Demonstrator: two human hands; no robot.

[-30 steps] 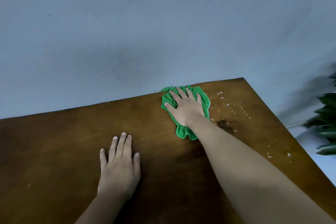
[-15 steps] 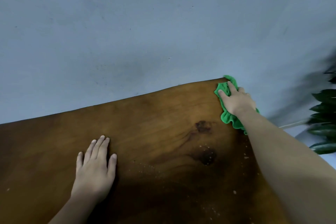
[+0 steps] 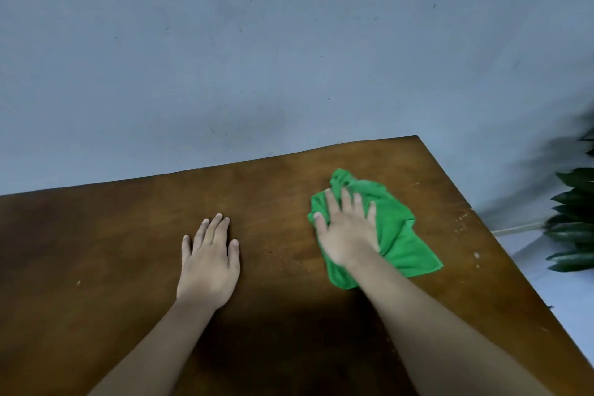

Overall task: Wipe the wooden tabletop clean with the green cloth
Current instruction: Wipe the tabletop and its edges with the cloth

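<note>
Two hands flat on bench, right on cloth

Left hand: palm down on bare wood, fingers extended and close together, thumb out toward 3 o'clock. Holds nothing.

Right hand: palm down on the cloth, fingers spread wide, pressing it onto the bench. Flat press, not a clenched grip.

Cloth: green, crumpled, on the right part of the bench, at 3 o'clock from the left hand, the two well apart. It sticks out past the right hand at 12 o'clock (a bunched fold) and at 3–5 o'clock (a flatter flap). It lies near the far right corner, inside both edges.

Bench: brown wood, darker shadow between the forearms at 6 o'clock. Small pale specks along the right edge, at 3 o'clock from the cloth; a few finer ones between the hands.

Wall: grey-blue, behind the far edge. Plant: dark leaves off the bench at far right, blurred.
</note>
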